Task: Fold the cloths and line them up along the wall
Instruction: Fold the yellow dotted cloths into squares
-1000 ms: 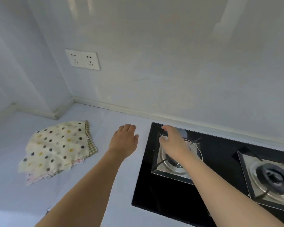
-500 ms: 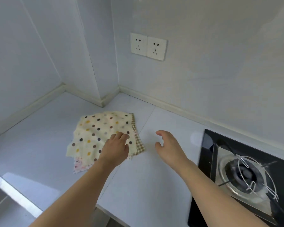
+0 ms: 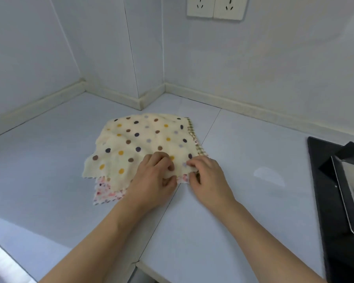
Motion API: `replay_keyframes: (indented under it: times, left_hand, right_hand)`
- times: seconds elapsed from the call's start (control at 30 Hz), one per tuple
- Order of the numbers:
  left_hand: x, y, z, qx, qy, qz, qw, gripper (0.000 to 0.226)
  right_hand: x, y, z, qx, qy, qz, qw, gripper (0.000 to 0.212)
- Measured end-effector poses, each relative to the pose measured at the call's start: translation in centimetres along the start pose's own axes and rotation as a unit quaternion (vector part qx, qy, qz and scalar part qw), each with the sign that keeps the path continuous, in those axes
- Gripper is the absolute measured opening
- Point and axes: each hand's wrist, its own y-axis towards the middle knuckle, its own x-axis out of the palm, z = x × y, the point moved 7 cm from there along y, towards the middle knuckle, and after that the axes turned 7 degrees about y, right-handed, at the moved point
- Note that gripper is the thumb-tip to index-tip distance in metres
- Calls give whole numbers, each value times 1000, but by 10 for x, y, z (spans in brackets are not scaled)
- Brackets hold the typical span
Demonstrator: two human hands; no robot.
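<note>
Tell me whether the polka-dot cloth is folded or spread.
Spread. The polka-dot cloth lies open and rumpled on the other cloths, with the left hand and right hand pinching its near edge.

Three cloths (image 3: pixel 143 144) lie stacked, two hands (image 3: pixel 153 180) touch them, beside two wall sockets (image 3: pixel 216 6) and one stove (image 3: pixel 339 190).

Cloth stack on a smooth counter: surfaces as we see them

We note a soft, matt, nubbly polka-dot cloth (image 3: pixel 143 144) over a pink-flecked cloth (image 3: pixel 105 192) with pinked edges and a checked woven one (image 3: pixel 200 149); the counter (image 3: pixel 243 180) is smooth with a faint sheen, the wall (image 3: pixel 274 68) slightly glossy, the hob (image 3: pixel 319 180) glossy black like glass, its tray (image 3: pixel 341 201) brushed metal, the sockets (image 3: pixel 216 7) smooth plastic.
</note>
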Motion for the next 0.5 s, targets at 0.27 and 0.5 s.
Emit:
replay_keyframes:
  times: [0.27,0.5]
  left_hand:
    - [0,-3,4,47,16,46,998,7]
    - [-14,4,18,82,6,108,991,12]
  right_hand:
    - [0,-6,6,-21,-18,38,999,27]
    - [-1,-5,1,-37,-27,60,997,36]
